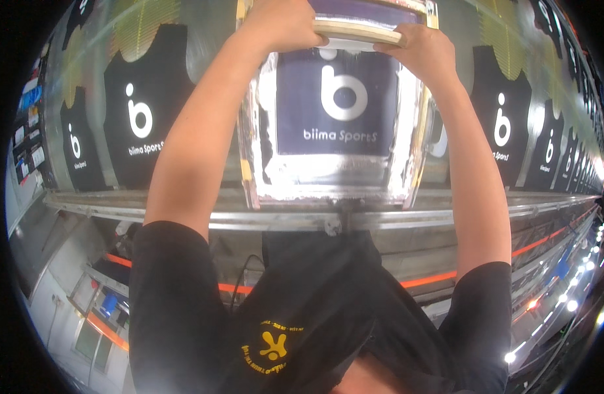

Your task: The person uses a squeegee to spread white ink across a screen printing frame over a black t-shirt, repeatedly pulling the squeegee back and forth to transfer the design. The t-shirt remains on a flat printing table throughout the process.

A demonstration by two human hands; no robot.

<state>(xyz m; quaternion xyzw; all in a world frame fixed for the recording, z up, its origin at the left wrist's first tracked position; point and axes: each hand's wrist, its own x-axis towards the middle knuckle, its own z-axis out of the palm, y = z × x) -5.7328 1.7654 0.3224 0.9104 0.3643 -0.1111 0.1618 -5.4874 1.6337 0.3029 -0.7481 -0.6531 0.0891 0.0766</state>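
Note:
Both my hands grip a wooden-handled squeegee (359, 31) across the far part of a screen-printing frame (247, 172). My left hand (283, 26) closes over the handle's left end, and my right hand (428, 54) closes over its right end. Below the squeegee, the frame's dark mesh window (298, 79) shows a white rounded logo with a line of lettering under it. Pale, whitish material (315, 172) covers the screen's near part and sides. The squeegee's blade is mostly hidden, so its contact with the mesh cannot be made out.
Black cut garment pieces (154, 62) with the same white print lie left of the frame; more garment pieces (491, 75) run off to the right. A metal rail (275, 222) follows the table's near edge, close to my body. Orange strips (433, 280) show below it.

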